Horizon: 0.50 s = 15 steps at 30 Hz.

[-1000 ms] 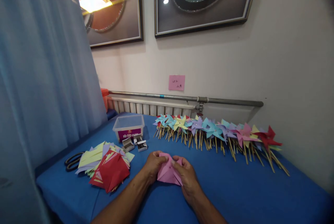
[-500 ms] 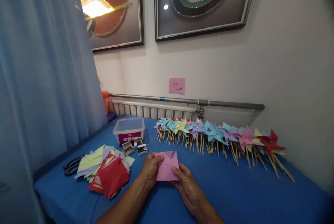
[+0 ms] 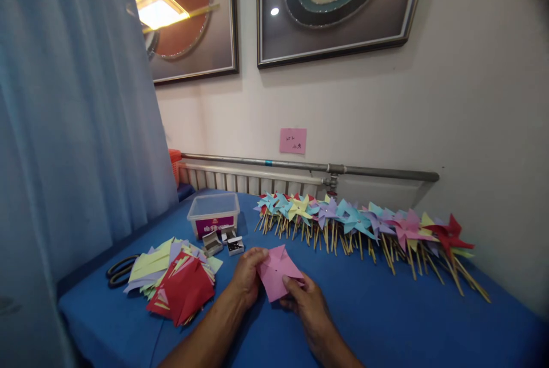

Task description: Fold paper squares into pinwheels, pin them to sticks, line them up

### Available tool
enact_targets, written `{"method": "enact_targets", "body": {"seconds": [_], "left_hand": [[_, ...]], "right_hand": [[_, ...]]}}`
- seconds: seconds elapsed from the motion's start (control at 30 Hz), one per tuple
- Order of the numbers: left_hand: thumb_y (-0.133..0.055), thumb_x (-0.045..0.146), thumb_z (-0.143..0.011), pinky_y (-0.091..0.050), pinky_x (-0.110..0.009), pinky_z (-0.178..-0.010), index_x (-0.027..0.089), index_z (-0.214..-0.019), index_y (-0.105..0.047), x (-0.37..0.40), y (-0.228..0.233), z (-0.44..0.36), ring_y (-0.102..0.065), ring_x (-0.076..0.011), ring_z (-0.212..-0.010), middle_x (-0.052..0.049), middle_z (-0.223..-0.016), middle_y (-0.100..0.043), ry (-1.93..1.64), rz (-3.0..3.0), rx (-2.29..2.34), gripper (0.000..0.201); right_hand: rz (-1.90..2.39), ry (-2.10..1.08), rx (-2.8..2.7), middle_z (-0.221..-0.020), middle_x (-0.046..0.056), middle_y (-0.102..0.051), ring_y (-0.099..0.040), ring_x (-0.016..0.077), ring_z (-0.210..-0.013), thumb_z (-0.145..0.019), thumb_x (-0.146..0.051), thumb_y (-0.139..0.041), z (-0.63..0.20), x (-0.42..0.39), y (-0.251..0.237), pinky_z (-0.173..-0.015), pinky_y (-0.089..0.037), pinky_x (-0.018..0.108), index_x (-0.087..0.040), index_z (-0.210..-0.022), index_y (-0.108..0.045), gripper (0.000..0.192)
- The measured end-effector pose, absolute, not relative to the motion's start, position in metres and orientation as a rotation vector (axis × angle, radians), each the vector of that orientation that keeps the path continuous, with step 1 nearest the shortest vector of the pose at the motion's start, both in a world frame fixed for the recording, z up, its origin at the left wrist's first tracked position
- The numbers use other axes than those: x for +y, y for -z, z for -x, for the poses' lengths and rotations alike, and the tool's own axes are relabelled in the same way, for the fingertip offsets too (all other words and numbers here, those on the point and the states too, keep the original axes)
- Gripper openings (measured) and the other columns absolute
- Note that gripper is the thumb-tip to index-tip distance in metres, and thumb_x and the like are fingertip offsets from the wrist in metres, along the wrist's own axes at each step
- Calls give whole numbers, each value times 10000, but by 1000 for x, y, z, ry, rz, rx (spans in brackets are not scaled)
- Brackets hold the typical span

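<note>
A pink paper square (image 3: pixel 277 271) with cuts from its corners is held just above the blue table (image 3: pixel 386 311), near its front middle. My left hand (image 3: pixel 246 276) pinches its left edge. My right hand (image 3: pixel 302 296) grips its lower right corner. To the left lies a pile of cut paper squares (image 3: pixel 171 276), red on top with yellow and lilac below. Behind the hands, a long row of finished paper pinwheels (image 3: pixel 355 222) on wooden sticks runs along the wall.
A clear plastic box (image 3: pixel 213 214) stands at the back left, with two small open pin boxes (image 3: pixel 223 242) before it. Black scissors (image 3: pixel 119 270) lie at the left edge. A blue curtain (image 3: pixel 64 128) hangs on the left. A radiator pipe (image 3: pixel 309 167) runs along the wall.
The pink paper went from folded and bunched between both hands to spread flat, then turned to a diamond angle. The view shifted slightly up and left.
</note>
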<state>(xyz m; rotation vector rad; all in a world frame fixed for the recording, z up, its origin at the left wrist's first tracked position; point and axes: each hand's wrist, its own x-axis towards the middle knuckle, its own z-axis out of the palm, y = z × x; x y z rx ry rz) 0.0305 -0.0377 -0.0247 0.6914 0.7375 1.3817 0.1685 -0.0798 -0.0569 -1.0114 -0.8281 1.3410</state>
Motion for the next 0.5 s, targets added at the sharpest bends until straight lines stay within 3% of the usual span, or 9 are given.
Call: {"method": "enact_targets", "body": {"seconds": [0.13, 0.33, 0.5], "left_hand": [[-881, 317, -507, -332, -238, -541, 139, -630, -639, -37, 18, -20, -478, -93, -506, 13, -551, -592, -1281, -897, 860, 325], [-858, 293, -500, -292, -235, -540, 151, -589, -620, -37, 20, -19, -416, -78, -490, 37, -509, -537, -1253, -993, 951, 290], [-844, 334, -511, -304, -238, -546, 172, -604, -627, -38, 29, -29, -417, -85, -494, 41, -519, -549, -1300, -963, 967, 287]], "right_hand": [[1041, -1280, -973, -711, 37, -713, -620, 184, -589, -599, -503, -870, -184, -63, 68, -528, -497, 285, -156, -948, -755, 505], [954, -1258, -942, -897, 77, -788, -708, 251, -802, -678, -544, -830, -184, -68, 59, -715, -555, 339, -176, -1057, -748, 534], [946, -1278, -882, -905, 86, -799, -727, 273, -821, -674, -545, -848, -174, -74, 60, -740, -567, 362, -170, -1076, -747, 558]]}}
